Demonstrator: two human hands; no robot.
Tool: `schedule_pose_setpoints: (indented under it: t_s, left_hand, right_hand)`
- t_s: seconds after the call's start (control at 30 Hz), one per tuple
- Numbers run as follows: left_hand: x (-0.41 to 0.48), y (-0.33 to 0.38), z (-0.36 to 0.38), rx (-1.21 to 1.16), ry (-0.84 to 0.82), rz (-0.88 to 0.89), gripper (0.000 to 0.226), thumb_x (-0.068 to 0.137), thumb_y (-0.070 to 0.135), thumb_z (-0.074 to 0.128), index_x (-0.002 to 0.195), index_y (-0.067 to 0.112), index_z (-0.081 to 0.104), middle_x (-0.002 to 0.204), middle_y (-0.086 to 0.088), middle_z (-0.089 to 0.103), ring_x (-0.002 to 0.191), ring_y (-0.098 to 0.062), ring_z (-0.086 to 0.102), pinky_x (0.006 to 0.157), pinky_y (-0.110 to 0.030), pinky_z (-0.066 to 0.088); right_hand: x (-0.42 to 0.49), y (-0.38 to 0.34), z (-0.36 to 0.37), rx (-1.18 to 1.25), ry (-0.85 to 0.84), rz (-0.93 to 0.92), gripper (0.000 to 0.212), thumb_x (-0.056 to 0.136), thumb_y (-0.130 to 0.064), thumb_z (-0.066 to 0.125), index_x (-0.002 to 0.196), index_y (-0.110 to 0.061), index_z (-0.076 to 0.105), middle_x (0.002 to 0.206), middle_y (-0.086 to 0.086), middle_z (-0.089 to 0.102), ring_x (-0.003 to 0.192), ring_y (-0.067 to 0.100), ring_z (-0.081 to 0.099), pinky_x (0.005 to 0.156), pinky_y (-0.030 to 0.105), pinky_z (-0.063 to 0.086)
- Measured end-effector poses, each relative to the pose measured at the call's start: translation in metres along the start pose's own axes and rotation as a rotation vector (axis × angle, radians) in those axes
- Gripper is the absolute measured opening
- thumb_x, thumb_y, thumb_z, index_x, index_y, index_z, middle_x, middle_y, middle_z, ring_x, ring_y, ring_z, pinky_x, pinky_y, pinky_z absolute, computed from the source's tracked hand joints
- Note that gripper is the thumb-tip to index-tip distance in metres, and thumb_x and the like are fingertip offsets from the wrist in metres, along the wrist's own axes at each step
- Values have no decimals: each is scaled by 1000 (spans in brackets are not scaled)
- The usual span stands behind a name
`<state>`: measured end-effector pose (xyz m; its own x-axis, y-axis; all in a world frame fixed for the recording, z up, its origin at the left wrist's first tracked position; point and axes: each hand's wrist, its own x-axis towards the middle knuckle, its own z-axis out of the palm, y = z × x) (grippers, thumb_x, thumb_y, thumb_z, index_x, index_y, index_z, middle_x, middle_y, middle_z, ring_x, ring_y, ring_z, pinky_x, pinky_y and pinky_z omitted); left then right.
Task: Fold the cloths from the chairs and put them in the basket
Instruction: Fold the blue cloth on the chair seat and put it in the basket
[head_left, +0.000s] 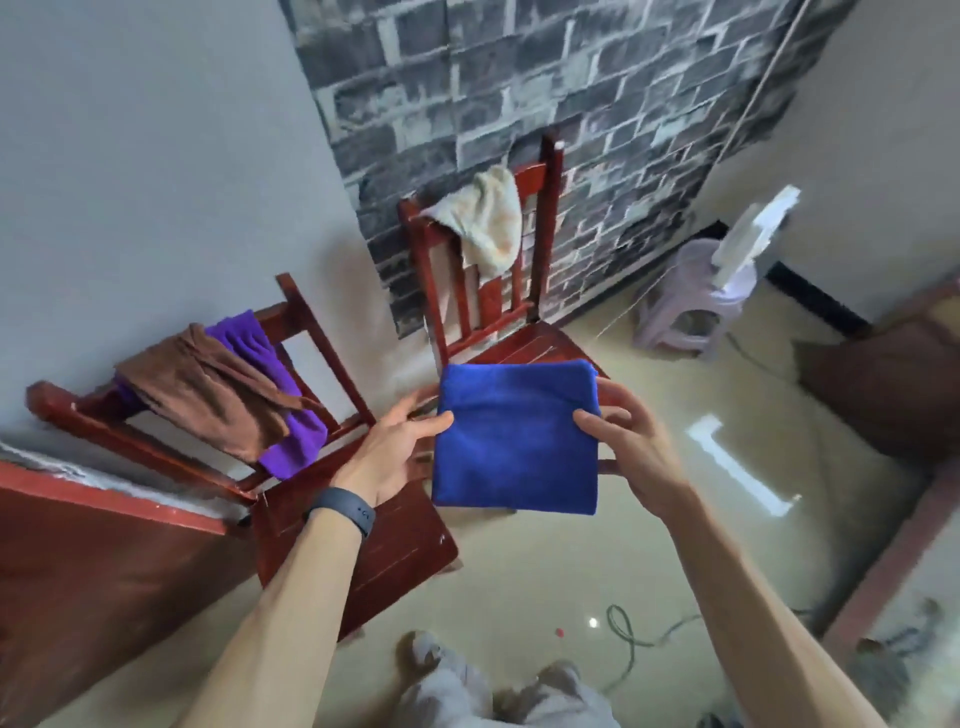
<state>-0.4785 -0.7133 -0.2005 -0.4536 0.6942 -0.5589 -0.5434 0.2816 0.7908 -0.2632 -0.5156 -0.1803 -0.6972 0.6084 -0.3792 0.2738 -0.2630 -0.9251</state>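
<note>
Folded blue cloth (514, 436) held in front of the near chair (358, 545).
Left hand (389, 452) and right hand (631, 441) each pinch one side edge, thumbs on top; brown cloth (202, 389) and purple cloth (291, 431) drape that chair's backrest.

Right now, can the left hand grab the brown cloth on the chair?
Probably not yet: the left hand is holding the blue cloth. The brown cloth lies uncovered, close beside it.

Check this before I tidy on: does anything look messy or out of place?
The brown cloth and purple cloth hang bunched over the near chair; a cream cloth droops crumpled from the far chair. A green cable trails across the floor.
</note>
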Motion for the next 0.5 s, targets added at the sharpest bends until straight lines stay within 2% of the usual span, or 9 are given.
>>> schedule_pose_setpoints:
  t_s: [0.1, 0.27, 0.43, 0.5]
  left_hand:
    - [13, 15, 75, 95, -78, 13, 40, 80, 22, 76, 113, 43, 67, 108, -1, 73, 81, -20, 71, 61, -35, 55]
    - [44, 29, 198, 217, -232, 42, 33, 89, 15, 70, 106, 43, 70, 110, -4, 74, 91, -25, 72, 71, -42, 57]
    - [88, 52, 318, 332, -393, 74, 36, 92, 14, 67, 120, 36, 63, 102, -4, 75, 88, -21, 71, 67, -39, 56]
    - [109, 61, 362, 369, -454, 74, 35, 92, 14, 67, 119, 36, 64, 106, -4, 75, 88, -19, 72, 64, -38, 57]
  right_hand:
    - [-29, -15, -65, 42, 113, -57, 33, 92, -14, 71, 109, -42, 70, 85, -2, 72, 84, 14, 73, 62, 37, 60]
    - [-67, -27, -169, 102, 307, -122, 34, 92, -12, 71, 115, -37, 70, 100, 11, 73, 92, 20, 73, 62, 37, 59]
    - [-86, -36, -261, 168, 527, -182, 34, 91, -14, 73, 117, -35, 69, 107, 13, 74, 99, 26, 73, 71, 55, 62]
    - [-85, -40, -294, 178, 596, -204, 34, 91, -14, 73, 119, -33, 68, 106, 11, 74, 99, 27, 73, 71, 57, 62]
